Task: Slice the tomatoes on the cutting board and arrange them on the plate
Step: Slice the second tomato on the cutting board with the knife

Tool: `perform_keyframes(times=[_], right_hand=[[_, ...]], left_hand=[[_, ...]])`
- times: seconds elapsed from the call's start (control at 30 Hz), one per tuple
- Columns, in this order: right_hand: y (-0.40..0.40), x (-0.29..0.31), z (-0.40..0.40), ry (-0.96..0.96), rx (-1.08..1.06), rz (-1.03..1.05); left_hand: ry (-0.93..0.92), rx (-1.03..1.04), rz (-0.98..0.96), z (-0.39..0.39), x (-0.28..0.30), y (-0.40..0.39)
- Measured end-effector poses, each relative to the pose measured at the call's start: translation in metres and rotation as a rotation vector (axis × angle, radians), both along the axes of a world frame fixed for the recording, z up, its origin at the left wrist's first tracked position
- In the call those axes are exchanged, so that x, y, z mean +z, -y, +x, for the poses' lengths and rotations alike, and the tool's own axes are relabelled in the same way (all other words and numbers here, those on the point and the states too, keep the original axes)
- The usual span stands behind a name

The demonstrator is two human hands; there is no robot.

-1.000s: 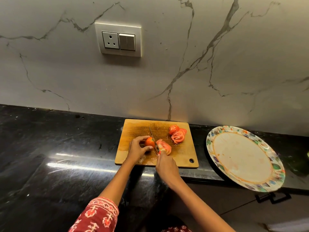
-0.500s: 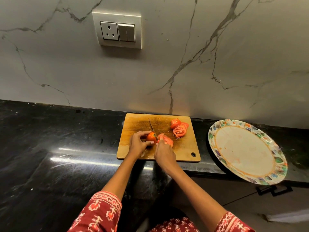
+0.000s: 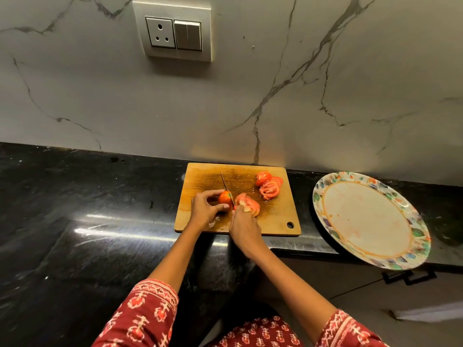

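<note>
Head view. Since half a second ago: my hands, knife and tomato pieces are unmoved on the cutting board (image 3: 198, 216).

Knife (image 3: 226, 187): handle clasped in my right hand (image 3: 244, 227), blade pointing away toward the wall, between tomato end (image 3: 224, 197) and cut slices (image 3: 249, 203).

Left hand (image 3: 204, 209): fingers pinching the tomato end.

Slice pile (image 3: 269, 187): far right corner.

Plate (image 3: 323, 189): right of the board, apart.

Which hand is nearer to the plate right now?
Right. The right hand grips the knife over the cutting board, on the side toward the plate. The left hand holds the tomato, farther from the plate.
</note>
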State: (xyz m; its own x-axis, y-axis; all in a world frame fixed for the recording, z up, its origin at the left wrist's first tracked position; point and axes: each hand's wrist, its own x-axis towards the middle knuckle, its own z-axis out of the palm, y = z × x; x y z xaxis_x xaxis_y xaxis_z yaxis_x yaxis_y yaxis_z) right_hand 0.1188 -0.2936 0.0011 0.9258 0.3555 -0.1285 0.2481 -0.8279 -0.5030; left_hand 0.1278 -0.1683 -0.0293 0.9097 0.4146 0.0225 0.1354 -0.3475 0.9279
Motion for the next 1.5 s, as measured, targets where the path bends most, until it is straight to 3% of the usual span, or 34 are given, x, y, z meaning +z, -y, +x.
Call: perform_keyframes(times=[0.63, 0.87, 1.07, 1.5], right_hand=[[0.004, -0.013, -0.001, 0.035, 0.039, -0.02], [0.005, -0.018, -0.001, 0.031, 0.04, -0.015], [0.004, -0.018, -0.001, 0.023, 0.019, -0.018], [0.005, -0.02, 0.002, 0.001, 0.08, -0.03]], left_hand=[[-0.021, 0.04, -0.027, -0.001, 0.002, 0.0], [-0.019, -0.007, 0.063, 0.0, 0.002, -0.001], [0.126, 0.095, 0.147, 0.002, 0.005, 0.01], [0.073, 0.088, 0.195, 0.006, -0.002, -0.002]])
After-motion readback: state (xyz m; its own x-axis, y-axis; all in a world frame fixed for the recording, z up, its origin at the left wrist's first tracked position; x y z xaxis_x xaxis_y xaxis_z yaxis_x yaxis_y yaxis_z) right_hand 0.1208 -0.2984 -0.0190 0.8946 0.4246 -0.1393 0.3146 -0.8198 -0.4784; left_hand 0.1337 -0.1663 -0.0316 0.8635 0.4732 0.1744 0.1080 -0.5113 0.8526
